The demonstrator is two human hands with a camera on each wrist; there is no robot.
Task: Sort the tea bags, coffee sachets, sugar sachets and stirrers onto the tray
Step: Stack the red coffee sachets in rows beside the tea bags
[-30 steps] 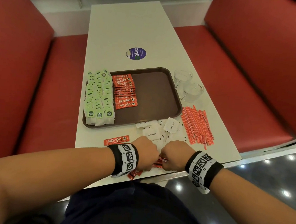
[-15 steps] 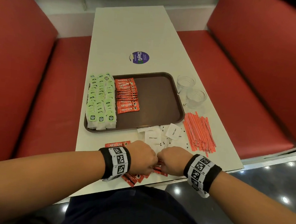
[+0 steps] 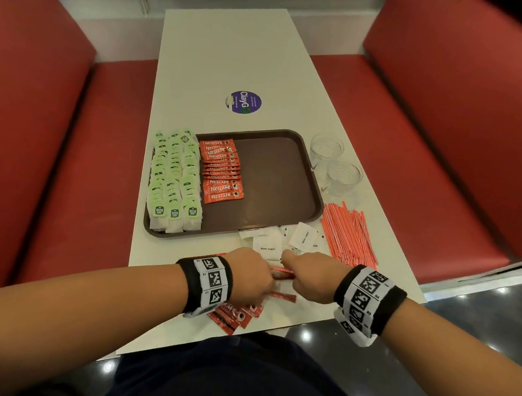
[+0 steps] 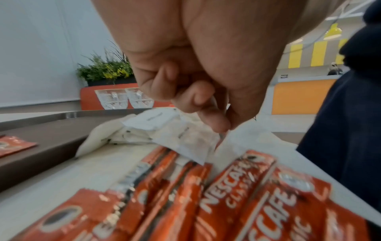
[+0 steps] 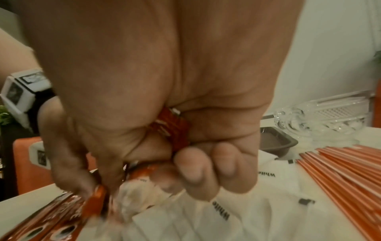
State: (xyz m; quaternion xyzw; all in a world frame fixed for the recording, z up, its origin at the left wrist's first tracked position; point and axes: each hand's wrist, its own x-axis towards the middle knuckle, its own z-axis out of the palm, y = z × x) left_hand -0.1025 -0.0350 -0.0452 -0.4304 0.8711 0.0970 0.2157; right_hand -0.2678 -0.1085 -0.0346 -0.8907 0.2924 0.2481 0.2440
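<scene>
The brown tray [image 3: 281,180] holds rows of green-tagged tea bags [image 3: 174,179] along its left side and a column of red coffee sachets [image 3: 223,172] beside them. At the table's front edge my left hand [image 3: 248,277] and right hand [image 3: 306,278] meet over loose coffee sachets [image 3: 236,315]. In the right wrist view my right hand [image 5: 185,163] grips red sachets [image 5: 173,128] in its fist. My left hand [image 4: 206,110] has its fingers curled and pinches a red sachet [image 3: 282,271] that runs between the two hands. White sugar sachets [image 3: 269,241] lie just ahead of them.
A pile of orange stirrers [image 3: 348,231] lies on the table right of the tray. Two glass cups [image 3: 326,148] stand behind the stirrers near the right edge. A round purple sticker [image 3: 243,102] marks the far tabletop. Red benches flank the table.
Both hands have stayed at the front edge over the loose coffee sachets. They have drawn slightly apart, with a red sachet showing between them. My left wrist now covers most of the lone sachet at its left.
</scene>
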